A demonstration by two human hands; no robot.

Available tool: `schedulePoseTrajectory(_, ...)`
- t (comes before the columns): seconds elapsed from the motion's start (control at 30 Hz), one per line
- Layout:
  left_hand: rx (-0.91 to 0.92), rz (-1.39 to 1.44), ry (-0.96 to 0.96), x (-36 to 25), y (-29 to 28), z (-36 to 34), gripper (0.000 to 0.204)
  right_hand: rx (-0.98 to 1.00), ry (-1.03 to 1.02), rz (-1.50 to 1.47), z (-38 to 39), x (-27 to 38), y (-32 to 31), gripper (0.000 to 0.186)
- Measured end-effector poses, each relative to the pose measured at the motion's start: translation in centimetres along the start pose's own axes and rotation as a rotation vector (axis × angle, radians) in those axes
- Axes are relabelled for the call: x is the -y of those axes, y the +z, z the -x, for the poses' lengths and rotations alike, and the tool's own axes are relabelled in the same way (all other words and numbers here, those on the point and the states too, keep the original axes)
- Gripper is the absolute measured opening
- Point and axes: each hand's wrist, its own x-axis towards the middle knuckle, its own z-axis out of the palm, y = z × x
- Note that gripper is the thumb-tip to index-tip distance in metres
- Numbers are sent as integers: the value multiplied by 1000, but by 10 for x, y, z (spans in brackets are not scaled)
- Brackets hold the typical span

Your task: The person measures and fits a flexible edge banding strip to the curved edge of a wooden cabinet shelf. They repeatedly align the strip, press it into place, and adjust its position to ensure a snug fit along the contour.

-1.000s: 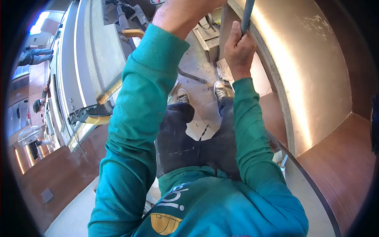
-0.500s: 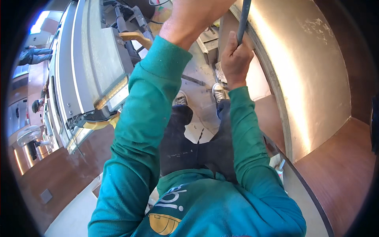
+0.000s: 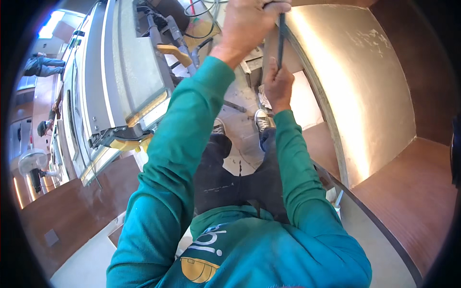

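We keep our right hand (image 3: pixel 278 89) clamped around the lower part of a dark rod (image 3: pixel 281 41), in front of us. Our left hand (image 3: pixel 247 26) is at its top, where we cannot tell how the fingers close. Near the rod curves a lit panel (image 3: pixel 360 91); at left lies a grey machine (image 3: pixel 139 62), and farther, a person in jeans (image 3: pixel 45 68).

Grey machine (image 3: pixel 139 77) at left, yellow piece (image 3: pixel 172 52) alongside; jeans-clad person (image 3: pixel 50 70) beyond.
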Motion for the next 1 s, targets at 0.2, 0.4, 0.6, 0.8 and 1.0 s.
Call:
schedulePoseTrajectory(0.2, -15, 199, 0, -23, 0, -9, 14, -57, -62, 3, -17, 27, -24, 31)
schedulePoseTrajectory(0.4, -29, 36, 56, -4, 1, 4, 12, -45, -29, -26, 2, 6, 0, 20)
schedulePoseTrajectory(0.6, -95, 11, 151, -1, 4, -11, 12, -19, -48, 47, 1, 9, -6, 21)
schedulePoseTrajectory(0.8, -22, 111, 58, -10, 2, -6, 11, -22, -11, 13, -11, 18, -13, 33)
schedulePoseTrajectory(1.0, -10, -23, 66, 11, 3, 2, 10, 3, 53, 2, 10, 0, 4, 21)
